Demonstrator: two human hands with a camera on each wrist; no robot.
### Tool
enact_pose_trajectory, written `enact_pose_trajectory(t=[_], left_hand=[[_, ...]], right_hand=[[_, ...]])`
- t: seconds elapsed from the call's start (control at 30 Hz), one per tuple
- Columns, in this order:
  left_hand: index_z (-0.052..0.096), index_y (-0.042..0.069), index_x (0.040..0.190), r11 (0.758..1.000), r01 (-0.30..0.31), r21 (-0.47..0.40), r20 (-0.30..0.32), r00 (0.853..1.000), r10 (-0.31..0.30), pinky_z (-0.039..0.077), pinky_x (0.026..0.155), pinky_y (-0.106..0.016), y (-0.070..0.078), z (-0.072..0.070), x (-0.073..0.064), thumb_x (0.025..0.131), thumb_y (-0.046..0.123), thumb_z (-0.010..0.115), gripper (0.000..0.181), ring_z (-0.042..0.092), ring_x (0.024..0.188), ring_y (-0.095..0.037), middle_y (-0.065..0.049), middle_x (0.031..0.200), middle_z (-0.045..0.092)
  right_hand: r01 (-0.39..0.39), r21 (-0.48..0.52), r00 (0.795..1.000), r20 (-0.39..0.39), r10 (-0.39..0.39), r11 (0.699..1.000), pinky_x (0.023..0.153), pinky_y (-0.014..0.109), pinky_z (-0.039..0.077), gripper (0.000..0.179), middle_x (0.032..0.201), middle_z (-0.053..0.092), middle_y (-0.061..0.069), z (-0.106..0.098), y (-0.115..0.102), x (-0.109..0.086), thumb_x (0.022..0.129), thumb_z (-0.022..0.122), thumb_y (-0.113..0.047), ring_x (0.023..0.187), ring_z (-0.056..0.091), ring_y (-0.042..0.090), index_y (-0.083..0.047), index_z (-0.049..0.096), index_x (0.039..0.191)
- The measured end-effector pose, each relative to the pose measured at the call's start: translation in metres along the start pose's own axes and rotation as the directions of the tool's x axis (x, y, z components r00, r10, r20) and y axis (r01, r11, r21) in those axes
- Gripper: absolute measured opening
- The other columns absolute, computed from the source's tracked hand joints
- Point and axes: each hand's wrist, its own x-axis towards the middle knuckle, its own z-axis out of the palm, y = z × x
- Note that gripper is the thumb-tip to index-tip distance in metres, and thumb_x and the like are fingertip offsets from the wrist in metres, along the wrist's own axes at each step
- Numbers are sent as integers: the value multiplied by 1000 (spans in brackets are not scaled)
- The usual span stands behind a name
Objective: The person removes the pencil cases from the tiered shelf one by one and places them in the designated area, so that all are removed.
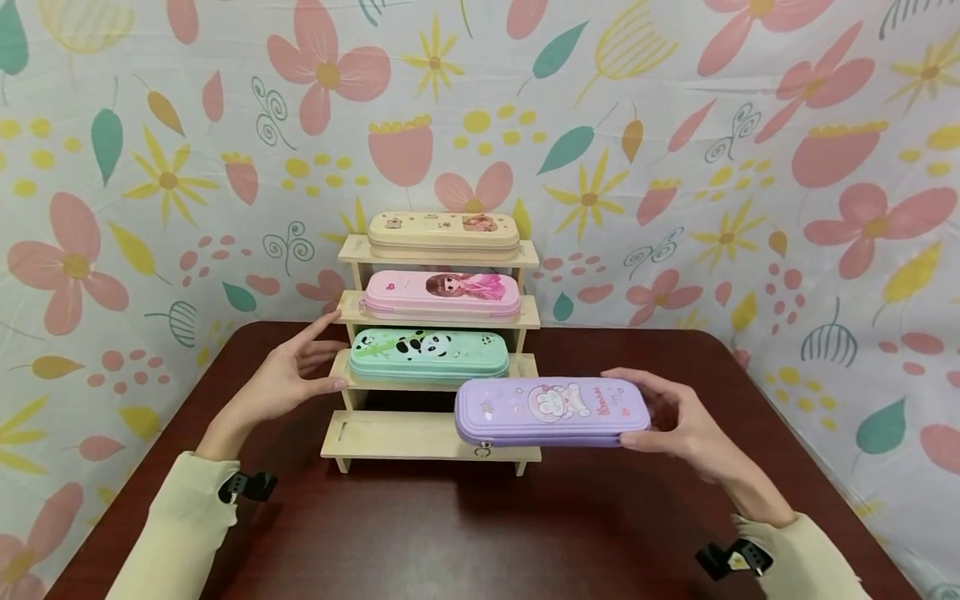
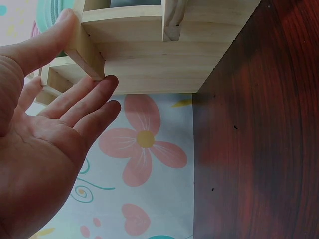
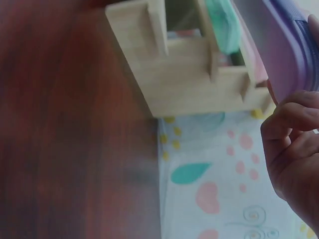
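Observation:
A purple pencil case (image 1: 551, 412) with a bunny picture hangs above the right end of the bottom shelf of a tiered wooden rack (image 1: 397, 435). My right hand (image 1: 686, 425) grips its right end, thumb in front and fingers behind. The right wrist view shows this purple case (image 3: 289, 55) only in part. At the rack's left side, my left hand (image 1: 281, 375) has its fingers spread and touches the end of a shelf. In the left wrist view the thumb and fingertips lie against that shelf end (image 2: 85, 52).
Upper shelves bear a green panda pencil case (image 1: 429, 355), a pink one with a girl picture (image 1: 442, 295), and a cream one (image 1: 444, 235) on top. The rack stands on a dark red-brown table (image 1: 375, 533). Behind hangs a flowered cloth (image 1: 480, 92).

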Motion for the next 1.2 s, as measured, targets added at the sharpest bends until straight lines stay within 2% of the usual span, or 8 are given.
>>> enact_pose_trajectory(t=[0.17, 0.27, 0.4, 0.53, 0.63, 0.83, 1.0, 1.2], left_hand=[[27, 28, 169, 1000, -4, 3, 1, 1000, 4, 44, 109, -60, -1, 0, 0, 90, 9, 87, 101, 60, 132, -38, -21, 140, 64], [27, 28, 169, 1000, -8, 7, 1, 1000, 8, 44, 109, -61, -1, 0, -1, 90, 9, 87, 101, 60, 132, -39, -21, 140, 64], [27, 28, 169, 1000, -10, 6, 1, 1000, 10, 44, 109, -61, -1, 0, -1, 90, 9, 86, 101, 60, 132, -39, -22, 141, 63], [27, 28, 169, 1000, -10, -4, 4, 1000, 10, 44, 109, -62, -1, -1, 0, 90, 9, 86, 101, 59, 132, -40, -22, 141, 63], [27, 27, 169, 1000, -7, -14, 10, 1000, 7, 43, 109, -62, -1, -1, 0, 90, 8, 86, 101, 59, 132, -41, -23, 141, 62], [27, 28, 169, 1000, -7, -21, 12, 1000, 7, 44, 109, -61, -1, 0, 0, 90, 8, 87, 101, 59, 132, -43, -24, 142, 62], [27, 29, 169, 1000, 4, -29, 13, 1000, -4, 43, 109, -64, -1, 1, 0, 90, 8, 86, 101, 59, 132, -43, -26, 143, 60], [27, 29, 169, 1000, 9, -19, 9, 1000, -9, 44, 109, -62, 1, -1, 0, 90, 7, 86, 101, 60, 131, -41, -25, 143, 60]], right_hand=[[6, -25, 1000, -29, -7, 1000, 41, 34, 46, 69, 107, 70, 12, -20, -2, -2, 84, 74, 14, 73, 62, 18, 1, 55, 149], [-8, -62, 998, -61, 4, 998, 32, 35, 36, 69, 104, 69, 10, -32, -1, -3, 84, 74, 12, 64, 54, 19, -1, 55, 150], [-11, -48, 997, -75, 7, 999, 33, 35, 35, 69, 109, 68, 8, -50, 2, -5, 86, 70, 14, 67, 54, 19, -2, 54, 151], [0, 41, 998, -67, 2, 999, 35, 43, 26, 68, 115, 69, 7, -66, 4, -5, 88, 63, 20, 72, 57, 16, -1, 51, 152], [5, 72, 997, -75, 1, 997, 38, 46, 22, 67, 114, 70, 7, -77, 10, -4, 88, 62, 22, 70, 57, 16, 0, 51, 151], [-10, 132, 996, -83, 21, 991, 41, 44, 19, 67, 110, 71, 5, -101, 27, -5, 89, 58, 24, 66, 56, 12, 0, 51, 152], [-38, 197, 997, -65, 52, 980, 44, 44, 16, 66, 120, 69, 4, -126, 42, -7, 93, 51, 25, 71, 59, 10, -1, 48, 154], [-137, 155, 983, -104, 154, 978, 46, 44, 15, 62, 121, 70, 1, -146, 59, -8, 97, 55, 19, 72, 59, 12, -4, 50, 154]])
